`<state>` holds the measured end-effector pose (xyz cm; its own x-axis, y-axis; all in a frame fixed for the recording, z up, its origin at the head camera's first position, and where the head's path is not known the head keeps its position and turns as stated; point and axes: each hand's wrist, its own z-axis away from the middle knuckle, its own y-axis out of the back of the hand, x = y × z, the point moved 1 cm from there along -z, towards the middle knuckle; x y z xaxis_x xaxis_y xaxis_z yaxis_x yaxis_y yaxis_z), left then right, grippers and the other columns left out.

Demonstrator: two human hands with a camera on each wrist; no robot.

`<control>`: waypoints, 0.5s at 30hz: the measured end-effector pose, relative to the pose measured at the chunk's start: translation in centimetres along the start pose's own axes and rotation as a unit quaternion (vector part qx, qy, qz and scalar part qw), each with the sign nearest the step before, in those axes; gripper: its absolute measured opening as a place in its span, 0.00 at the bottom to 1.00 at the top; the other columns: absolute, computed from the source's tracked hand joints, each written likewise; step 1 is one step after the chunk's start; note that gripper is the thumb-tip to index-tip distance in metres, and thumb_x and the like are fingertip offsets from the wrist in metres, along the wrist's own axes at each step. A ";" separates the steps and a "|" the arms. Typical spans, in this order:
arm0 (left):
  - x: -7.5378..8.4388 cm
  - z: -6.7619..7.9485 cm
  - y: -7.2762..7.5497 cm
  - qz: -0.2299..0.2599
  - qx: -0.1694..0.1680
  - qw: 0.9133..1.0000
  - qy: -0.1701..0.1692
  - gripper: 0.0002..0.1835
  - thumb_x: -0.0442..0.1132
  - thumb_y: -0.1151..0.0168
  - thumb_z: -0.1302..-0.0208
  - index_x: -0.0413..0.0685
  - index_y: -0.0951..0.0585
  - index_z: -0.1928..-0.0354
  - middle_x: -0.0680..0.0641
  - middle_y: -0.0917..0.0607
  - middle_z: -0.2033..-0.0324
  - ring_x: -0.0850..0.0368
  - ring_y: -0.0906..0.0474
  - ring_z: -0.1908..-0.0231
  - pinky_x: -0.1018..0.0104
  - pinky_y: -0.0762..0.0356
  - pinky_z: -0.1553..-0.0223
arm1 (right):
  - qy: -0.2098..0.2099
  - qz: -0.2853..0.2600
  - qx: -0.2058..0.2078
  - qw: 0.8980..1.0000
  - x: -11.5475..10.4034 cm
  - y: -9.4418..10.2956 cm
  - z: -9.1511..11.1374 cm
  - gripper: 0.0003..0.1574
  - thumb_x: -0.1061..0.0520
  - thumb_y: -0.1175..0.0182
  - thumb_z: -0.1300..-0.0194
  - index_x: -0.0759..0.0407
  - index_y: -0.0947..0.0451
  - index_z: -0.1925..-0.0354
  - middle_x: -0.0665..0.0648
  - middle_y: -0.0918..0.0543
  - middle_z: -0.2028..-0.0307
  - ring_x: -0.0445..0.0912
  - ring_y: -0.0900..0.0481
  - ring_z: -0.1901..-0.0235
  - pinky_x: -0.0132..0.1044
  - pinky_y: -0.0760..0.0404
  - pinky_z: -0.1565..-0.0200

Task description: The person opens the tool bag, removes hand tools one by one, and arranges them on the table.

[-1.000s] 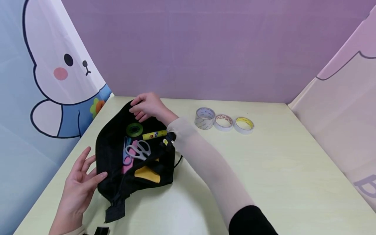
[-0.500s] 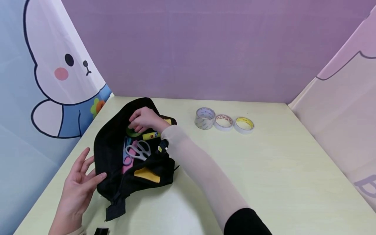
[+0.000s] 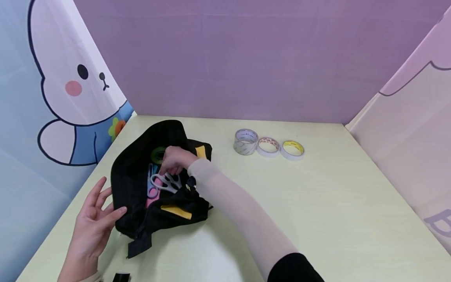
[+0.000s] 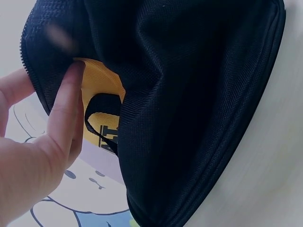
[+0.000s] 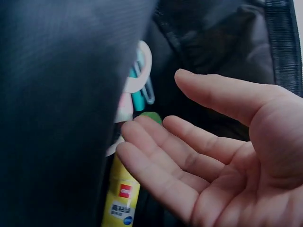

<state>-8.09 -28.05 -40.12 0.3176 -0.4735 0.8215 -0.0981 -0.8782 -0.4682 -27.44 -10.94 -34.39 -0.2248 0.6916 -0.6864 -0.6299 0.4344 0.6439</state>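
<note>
Our right hand (image 3: 177,159) moved deeper into black fabric bag (image 3: 131,184); thumb, fingers spread | our left hand (image 3: 94,225) pinches its edge

- Upper middle: you face a plain purple wall (image 3: 260,58).
- Upper left: you see a cartoon animal (image 3: 82,96) on a blue panel (image 3: 24,188).
- Right edge: you have a pink-and-whitish panel (image 3: 414,141).
- Lower frame: your pale counter (image 3: 338,199).

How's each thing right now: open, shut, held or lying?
Black bag: open.
Left hand: pinching the bag's side.
Right hand: inside the bag, holding nothing.
Scissors: in bag, blades hidden, can't tell if open.
Glue stick: inside bag.
Green tape: inside bag.
Three tape rolls: flat on table.
</note>
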 end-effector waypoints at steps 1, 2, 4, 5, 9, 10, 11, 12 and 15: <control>0.0 0.0 0.0 0.001 -0.001 1.000 -0.001 0.48 0.06 0.56 0.40 0.49 0.48 0.22 0.46 0.25 0.41 0.53 0.17 0.50 0.65 0.18 0.54 | -0.008 0.004 0.000 1.000 0.0 -0.1 -0.1 0.07 0.58 0.30 0.38 0.61 0.17 0.70 0.60 0.13 0.66 0.48 0.14 0.69 0.37 0.14 0.65; 0.0 0.0 0.0 0.002 -0.002 1.000 -0.001 0.48 0.06 0.57 0.40 0.49 0.48 0.22 0.46 0.25 0.41 0.53 0.17 0.49 0.64 0.18 0.54 | -0.015 0.009 0.002 1.000 0.1 -0.3 -0.2 0.08 0.58 0.30 0.38 0.61 0.17 0.70 0.59 0.13 0.67 0.48 0.14 0.68 0.36 0.14 0.65; 0.0 0.0 0.0 0.004 -0.003 1.000 -0.003 0.48 0.06 0.57 0.40 0.49 0.48 0.22 0.46 0.25 0.41 0.53 0.17 0.49 0.64 0.18 0.54 | -0.027 0.013 0.004 1.000 0.2 -0.6 -0.4 0.08 0.58 0.30 0.38 0.62 0.18 0.70 0.59 0.13 0.67 0.48 0.14 0.68 0.36 0.15 0.66; 0.0 0.0 0.0 0.005 -0.004 1.000 -0.003 0.47 0.06 0.57 0.40 0.49 0.48 0.22 0.46 0.25 0.41 0.53 0.17 0.50 0.64 0.18 0.54 | -0.032 0.015 0.005 0.999 0.3 -0.7 -0.5 0.09 0.59 0.30 0.39 0.62 0.19 0.70 0.59 0.14 0.68 0.48 0.14 0.69 0.36 0.15 0.67; 0.0 0.0 0.0 0.006 -0.004 1.000 -0.004 0.48 0.06 0.57 0.40 0.49 0.48 0.22 0.46 0.25 0.41 0.53 0.17 0.50 0.64 0.18 0.54 | -0.047 0.029 0.010 0.998 0.6 -1.4 -0.8 0.13 0.59 0.29 0.39 0.61 0.23 0.75 0.56 0.18 0.76 0.47 0.18 0.76 0.33 0.19 0.74; 0.0 0.0 0.0 0.006 -0.003 1.000 -0.004 0.48 0.06 0.57 0.40 0.49 0.48 0.22 0.46 0.25 0.41 0.53 0.17 0.50 0.64 0.17 0.54 | -0.052 0.031 0.010 0.998 0.7 -1.5 -0.9 0.14 0.59 0.29 0.39 0.60 0.24 0.76 0.55 0.20 0.79 0.46 0.20 0.78 0.33 0.20 0.76; 0.0 0.0 0.0 0.006 -0.003 1.000 -0.004 0.48 0.06 0.57 0.40 0.49 0.48 0.22 0.46 0.25 0.41 0.53 0.16 0.50 0.64 0.17 0.54 | -0.056 0.032 0.011 0.998 0.7 -1.7 -1.0 0.15 0.59 0.29 0.40 0.60 0.25 0.77 0.54 0.23 0.80 0.46 0.22 0.80 0.32 0.22 0.78; 0.0 0.0 0.0 0.005 -0.002 1.000 -0.004 0.48 0.06 0.57 0.40 0.49 0.48 0.22 0.46 0.25 0.41 0.53 0.16 0.50 0.64 0.17 0.54 | -0.059 0.033 0.014 0.998 0.8 -1.8 -1.1 0.16 0.59 0.29 0.40 0.59 0.26 0.76 0.54 0.24 0.81 0.45 0.23 0.81 0.32 0.23 0.79; 0.0 0.1 0.1 0.004 0.000 1.000 -0.004 0.48 0.06 0.57 0.40 0.49 0.48 0.22 0.46 0.25 0.41 0.53 0.16 0.50 0.64 0.17 0.54 | -0.060 0.042 0.025 0.997 1.0 -2.2 -1.3 0.15 0.58 0.28 0.41 0.59 0.26 0.73 0.54 0.25 0.81 0.45 0.25 0.83 0.32 0.23 0.80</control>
<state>-8.06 -28.12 -40.19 0.3243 -0.4799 0.8151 -0.1000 -0.8743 -0.4750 -27.23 -12.02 -36.94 -0.1828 0.7900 -0.5852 -0.5738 0.3976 0.7160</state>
